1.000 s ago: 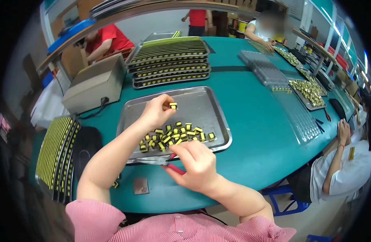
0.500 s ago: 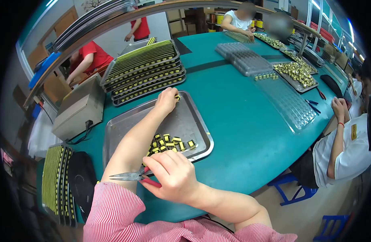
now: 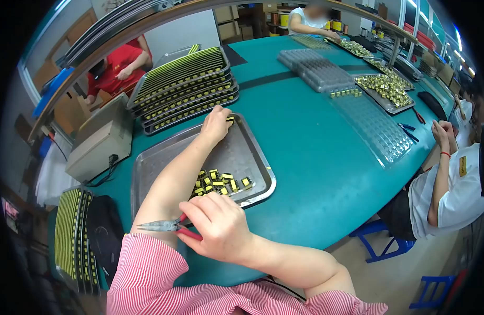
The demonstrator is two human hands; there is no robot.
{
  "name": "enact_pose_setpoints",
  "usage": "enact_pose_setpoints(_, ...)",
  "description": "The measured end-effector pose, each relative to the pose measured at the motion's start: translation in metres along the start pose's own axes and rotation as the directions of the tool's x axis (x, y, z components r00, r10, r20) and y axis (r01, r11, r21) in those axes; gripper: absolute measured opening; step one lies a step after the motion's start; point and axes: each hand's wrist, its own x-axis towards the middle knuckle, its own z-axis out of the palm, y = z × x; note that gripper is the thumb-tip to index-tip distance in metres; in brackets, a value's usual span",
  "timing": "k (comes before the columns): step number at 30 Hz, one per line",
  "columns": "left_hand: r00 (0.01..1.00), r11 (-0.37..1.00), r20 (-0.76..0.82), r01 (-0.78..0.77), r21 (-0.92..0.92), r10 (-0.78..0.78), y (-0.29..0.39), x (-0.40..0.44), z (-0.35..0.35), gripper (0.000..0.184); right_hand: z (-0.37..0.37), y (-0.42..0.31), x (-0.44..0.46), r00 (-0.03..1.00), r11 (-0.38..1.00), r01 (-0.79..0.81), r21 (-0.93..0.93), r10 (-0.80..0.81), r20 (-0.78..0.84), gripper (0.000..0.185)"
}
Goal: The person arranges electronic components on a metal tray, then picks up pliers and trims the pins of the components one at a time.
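My left hand [image 3: 215, 125] reaches to the far right corner of a metal tray [image 3: 163, 157]. Its fingers are closed on a small yellow-and-black transformer [image 3: 230, 119], partly hidden by them. My right hand [image 3: 221, 226] grips needle-nose pliers [image 3: 160, 226] by their red handles, in front of the tray's near edge. The jaws point left, above my left forearm. Several more yellow-and-black transformers [image 3: 218, 184] lie loose in the near part of the tray, some hidden by my left arm.
Stacked trays of transformers [image 3: 187, 84] stand behind the tray, beside a grey metal box [image 3: 100, 149]. More filled trays [image 3: 74, 231] stand at left. Clear plastic trays [image 3: 315, 71] and a tray of parts [image 3: 384, 92] lie at the right. A person in white [image 3: 452, 184] sits there.
The view has shifted slightly. My left hand stays at the far tray corner, and my right hand still holds the pliers. A person in red behind the trays has moved.
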Motion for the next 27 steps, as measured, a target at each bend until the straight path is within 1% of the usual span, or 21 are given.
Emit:
enact_pose_setpoints(2,1.000,1.000,-0.019,-0.016,0.010,0.016,0.004,-0.009,-0.020,0.028,0.003,0.002,-0.001,1.000,1.000,-0.008,-0.016,0.008,0.000,0.039)
enact_pose_setpoints(3,0.997,0.999,-0.057,-0.043,0.032,0.044,0.001,-0.014,-0.028,0.032,0.004,0.003,-0.002,1.000,1.000,-0.008,-0.020,0.008,0.006,0.039)
enact_pose_setpoints(5,0.998,0.999,-0.037,-0.046,0.028,0.047,-0.009,-0.029,-0.050,0.031,0.006,0.003,-0.003,1.000,1.000,-0.006,-0.027,0.006,0.019,0.038)
enact_pose_setpoints(6,0.997,0.997,-0.027,-0.071,0.038,0.072,-0.014,-0.042,-0.064,0.030,0.006,0.003,-0.002,1.000,1.000,-0.007,-0.030,0.007,0.021,0.036)
enact_pose_setpoints(9,0.995,0.998,0.083,-0.049,-0.034,0.052,-0.031,-0.086,-0.108,0.029,0.012,0.005,-0.004,0.999,1.000,-0.006,-0.029,0.008,0.041,0.035)
enact_pose_setpoints(10,0.993,0.999,0.113,-0.035,-0.003,0.035,-0.034,-0.103,-0.124,0.028,0.012,0.004,-0.004,0.998,0.999,-0.017,-0.028,0.019,0.061,0.034)
enact_pose_setpoints(13,0.984,0.999,0.175,0.033,-0.019,-0.030,-0.045,-0.152,-0.161,0.028,0.022,0.007,-0.010,0.993,0.998,-0.031,-0.060,0.038,0.110,0.032)
enact_pose_setpoints(15,0.976,0.999,0.214,0.033,-0.011,-0.030,-0.051,-0.183,-0.178,0.028,0.026,0.006,-0.013,0.987,0.997,-0.037,-0.061,0.046,0.152,0.030)
enact_pose_setpoints(16,0.973,1.000,0.232,0.025,-0.011,-0.022,-0.053,-0.196,-0.183,0.028,0.027,0.006,-0.014,0.984,0.997,-0.050,-0.063,0.060,0.167,0.029)
enact_pose_setpoints(18,0.965,0.998,0.256,0.058,-0.022,-0.051,-0.053,-0.229,-0.195,0.027,0.032,0.002,-0.015,0.966,0.992,-0.107,-0.065,0.120,0.231,0.027)
enact_pose_setpoints(21,0.959,0.997,0.276,0.074,-0.027,-0.064,-0.049,-0.251,-0.194,0.029,0.033,0.006,-0.018,0.928,0.970,-0.228,-0.082,0.242,0.285,0.024)
enact_pose_setpoints(23,0.946,0.991,0.295,0.136,0.008,-0.132,-0.048,-0.257,-0.188,0.030,0.035,0.009,-0.018,0.921,0.967,-0.235,-0.100,0.255,0.295,0.025)
enact_pose_setpoints(25,0.951,0.989,0.280,0.146,-0.035,-0.131,-0.051,-0.259,-0.179,0.033,0.036,0.009,-0.018,0.918,0.968,-0.229,-0.100,0.249,0.307,0.025)
enact_pose_setpoints(27,0.965,0.995,0.248,0.096,-0.017,-0.089,-0.054,-0.261,-0.170,0.033,0.036,0.009,-0.019,0.912,0.969,-0.227,-0.101,0.247,0.327,0.026)
